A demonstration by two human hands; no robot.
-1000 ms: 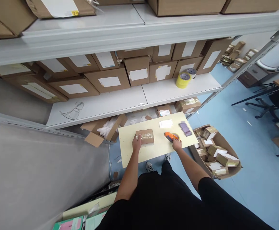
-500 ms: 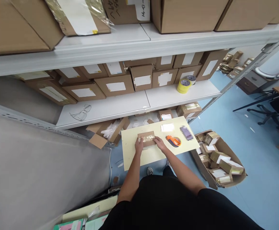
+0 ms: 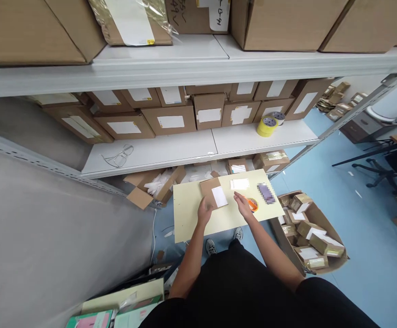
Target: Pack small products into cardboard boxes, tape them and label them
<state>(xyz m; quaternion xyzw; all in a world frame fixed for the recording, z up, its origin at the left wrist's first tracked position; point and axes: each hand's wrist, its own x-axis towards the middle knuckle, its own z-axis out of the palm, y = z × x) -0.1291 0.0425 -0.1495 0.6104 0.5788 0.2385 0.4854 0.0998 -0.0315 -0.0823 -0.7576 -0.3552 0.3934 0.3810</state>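
A small flat cardboard box point(image 3: 208, 187) is on the pale yellow board point(image 3: 186, 218), turned at an angle, with a white label point(image 3: 219, 196) on its upper face. My left hand point(image 3: 204, 212) grips its near left corner, the fingertips slightly blurred. To the right of the box, my right hand point(image 3: 242, 206) is open and holds nothing, its fingers stretched out together. That hand partly covers an orange tape dispenser point(image 3: 252, 204). White label sheets point(image 3: 239, 184) lie beyond it, and a pixelated purple object point(image 3: 266, 193) sits at the right.
Shelving point(image 3: 171, 146) with labelled boxes rises in front, bearing yellow tape rolls point(image 3: 267, 126) and glasses point(image 3: 119, 157). An open carton point(image 3: 140, 197) with white material stands left of the board. On the floor at right, a large carton point(image 3: 335, 237) holds several taped parcels.
The box has been turned, with its white label now showing where the taped face was. My right hand has let go and moved right over the tape dispenser. The view has shifted slightly.
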